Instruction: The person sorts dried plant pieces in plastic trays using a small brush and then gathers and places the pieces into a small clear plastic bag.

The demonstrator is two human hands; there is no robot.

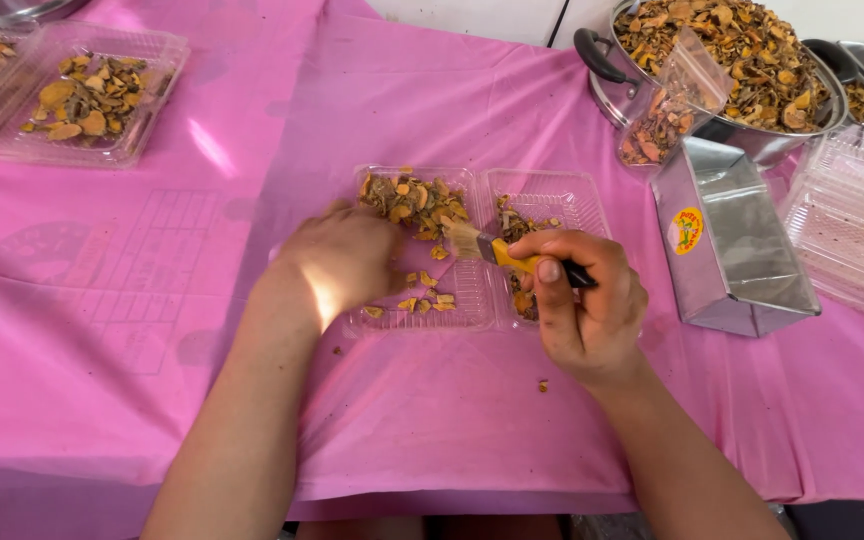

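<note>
Pink plastic cloth (152, 330) covers the whole table, and right at the near edge both forearms come up over it. The right hand (582, 305) is clenched around a small brush (497, 252), yellow ferrule showing, bristles pointing left into the open clear clamshell tray (472, 290). The left hand (347, 255) lies over the tray's left half, fingers curled down among the dried orange-brown slices (414, 198); whether it pinches any I cannot tell. A few chips sit loose at the tray's near side, most are heaped at its far side, and more lie in the right half under the brush. By the look of it the sweeping step is on: chips being brushed across the tray floor, and the next stroke calls for a light touch so the thin tray stays put and nothing flicks onto the cloth. Just right stands a metal scoop (732, 240). Farther back, a big pot (742, 60) piled with slices, a small bag (672, 105) leaning on it, and at far left another filled tray (82, 95).
</note>
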